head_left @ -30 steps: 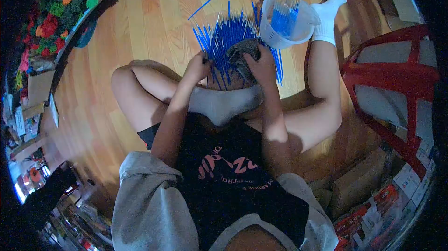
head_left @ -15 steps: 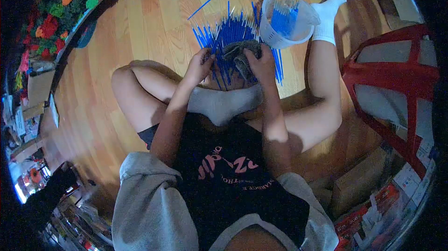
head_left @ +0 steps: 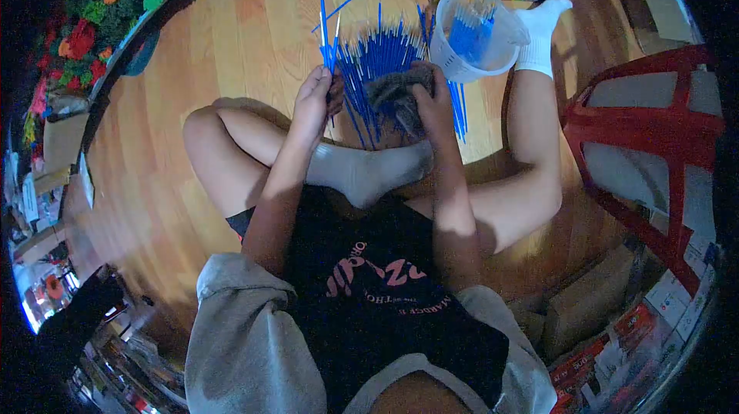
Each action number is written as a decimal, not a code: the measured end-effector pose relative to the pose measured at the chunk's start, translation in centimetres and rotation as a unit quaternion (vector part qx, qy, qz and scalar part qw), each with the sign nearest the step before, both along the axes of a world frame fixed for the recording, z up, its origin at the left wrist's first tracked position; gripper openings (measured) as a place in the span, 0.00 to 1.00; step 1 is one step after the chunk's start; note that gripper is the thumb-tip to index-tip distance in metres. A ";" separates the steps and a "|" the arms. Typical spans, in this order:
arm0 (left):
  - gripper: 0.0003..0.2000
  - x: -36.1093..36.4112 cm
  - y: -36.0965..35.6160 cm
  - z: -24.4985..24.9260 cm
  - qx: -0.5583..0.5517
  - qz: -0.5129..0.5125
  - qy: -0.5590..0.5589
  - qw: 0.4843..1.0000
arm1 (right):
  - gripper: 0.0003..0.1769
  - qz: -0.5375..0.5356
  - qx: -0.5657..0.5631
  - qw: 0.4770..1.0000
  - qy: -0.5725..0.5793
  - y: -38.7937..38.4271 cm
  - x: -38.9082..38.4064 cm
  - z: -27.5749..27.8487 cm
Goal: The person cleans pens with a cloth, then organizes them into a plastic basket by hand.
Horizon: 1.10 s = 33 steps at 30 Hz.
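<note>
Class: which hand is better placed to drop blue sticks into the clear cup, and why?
Probably the left hand: it grips a few blue sticks, raised above the pile. The right hand sits nearer the clear cup, but it is closed on the grey cloth.

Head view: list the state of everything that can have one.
held sticks, upright, gripped at the lower end.
left hand, closed on held sticks.
grey cloth, crumpled.
right hand, gripping grey cloth.
stick pile, fanned out, lying flat.
plastic jug, upright, part-filled with sticks.
</note>
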<state>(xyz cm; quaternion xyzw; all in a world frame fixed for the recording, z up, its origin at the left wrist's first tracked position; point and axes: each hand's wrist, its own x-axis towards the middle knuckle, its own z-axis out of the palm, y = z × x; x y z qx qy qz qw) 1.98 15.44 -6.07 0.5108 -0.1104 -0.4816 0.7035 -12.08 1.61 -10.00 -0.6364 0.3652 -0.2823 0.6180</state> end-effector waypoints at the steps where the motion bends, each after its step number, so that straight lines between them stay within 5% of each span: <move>1: 0.08 -0.1 0.0 -0.1 -0.001 0.001 0.001 1.000 | 0.19 0.021 0.008 0.999 -0.047 -0.1 0.0 0.1; 4: 0.08 -0.9 -0.4 0.2 -0.040 -0.024 0.037 0.998 | 0.23 0.077 0.096 0.990 -0.062 0.0 -0.1 0.9; 6: 0.09 -2.1 -1.1 0.8 0.077 -0.017 -0.041 0.996 | 0.25 0.100 0.149 0.977 -0.114 0.3 0.2 1.3; 10: 0.10 -3.0 -1.4 -0.3 0.107 -0.030 -0.099 0.989 | 0.32 0.160 0.265 0.926 -0.215 0.9 0.1 3.9; 13: 0.10 -2.7 -1.2 -1.4 0.062 -0.062 -0.230 0.969 | 0.36 0.165 0.116 0.968 -0.152 0.8 -0.1 3.7; 15: 0.15 -2.4 -1.0 -0.5 0.165 -0.164 -0.156 0.960 | 0.37 0.158 0.122 0.966 -0.167 0.9 -0.3 3.9; 22: 0.10 -2.3 -0.6 -1.7 0.105 -0.133 -0.126 0.977 | 0.41 0.095 0.114 0.968 -0.203 -0.3 -1.0 4.2; 27: 0.11 -0.5 0.3 -0.7 0.135 -0.267 -0.246 0.922 | 0.40 0.093 0.111 0.963 -0.228 -1.4 -1.5 2.7; 33: 0.12 0.3 1.2 -2.5 0.079 -0.261 -0.269 0.924 | 0.37 0.129 0.170 0.955 -0.205 -1.3 -1.6 3.9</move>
